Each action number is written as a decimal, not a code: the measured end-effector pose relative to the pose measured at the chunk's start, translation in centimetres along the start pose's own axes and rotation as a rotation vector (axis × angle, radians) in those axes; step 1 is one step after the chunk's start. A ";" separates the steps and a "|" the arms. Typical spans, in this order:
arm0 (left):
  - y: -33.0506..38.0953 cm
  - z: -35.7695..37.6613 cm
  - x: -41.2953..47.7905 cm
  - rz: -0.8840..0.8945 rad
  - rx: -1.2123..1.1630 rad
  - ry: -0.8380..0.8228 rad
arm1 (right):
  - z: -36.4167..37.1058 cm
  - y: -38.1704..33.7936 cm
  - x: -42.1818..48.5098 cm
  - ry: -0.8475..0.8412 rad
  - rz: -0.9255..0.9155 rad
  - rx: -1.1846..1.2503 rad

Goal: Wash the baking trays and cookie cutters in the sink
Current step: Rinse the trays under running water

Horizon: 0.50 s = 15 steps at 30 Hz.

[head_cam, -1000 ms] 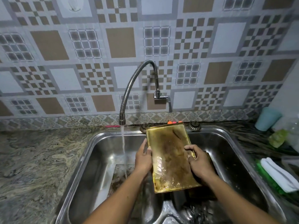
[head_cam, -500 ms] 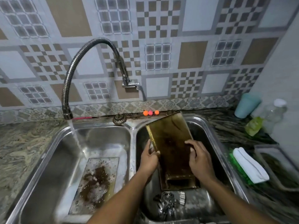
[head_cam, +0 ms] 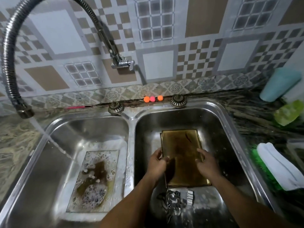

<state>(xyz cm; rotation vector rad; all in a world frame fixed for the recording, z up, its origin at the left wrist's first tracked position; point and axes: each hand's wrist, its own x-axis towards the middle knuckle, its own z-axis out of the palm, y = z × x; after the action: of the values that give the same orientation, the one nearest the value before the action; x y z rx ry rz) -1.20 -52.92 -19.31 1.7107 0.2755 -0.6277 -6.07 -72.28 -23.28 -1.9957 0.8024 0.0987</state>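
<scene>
Shows L hand & R hand, each grip closed on a long edge of brown baking tray, set low in right sink basin, prob. for steady scrubbing. Leaves cookie cutters heaped just nearer; soaks 2nd tray in left basin, w/ tap running there.

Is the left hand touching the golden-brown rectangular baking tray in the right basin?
Touching. In the head view the left hand grips the left edge of the golden-brown rectangular baking tray.
</scene>
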 end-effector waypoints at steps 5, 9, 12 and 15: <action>-0.1 -0.6 0.2 0.012 0.072 0.041 | 0.1 -0.4 -0.7 -0.043 -0.005 -0.088; 0.9 -2.7 0.0 0.121 0.159 0.132 | 0.6 -4.4 -1.9 -0.098 -0.061 -0.036; 3.0 -5.7 -1.5 0.226 0.193 0.178 | 2.4 -9.0 -3.2 -0.131 -0.144 0.024; 3.8 -10.0 -2.3 0.257 0.209 0.227 | 5.5 -14.1 -5.5 -0.153 -0.207 0.084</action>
<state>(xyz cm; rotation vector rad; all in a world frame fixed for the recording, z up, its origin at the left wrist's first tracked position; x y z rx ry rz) 1.38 -43.89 -13.64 1.9824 0.1487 -0.2805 -0.94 -60.48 -13.69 -1.9536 0.4916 0.0942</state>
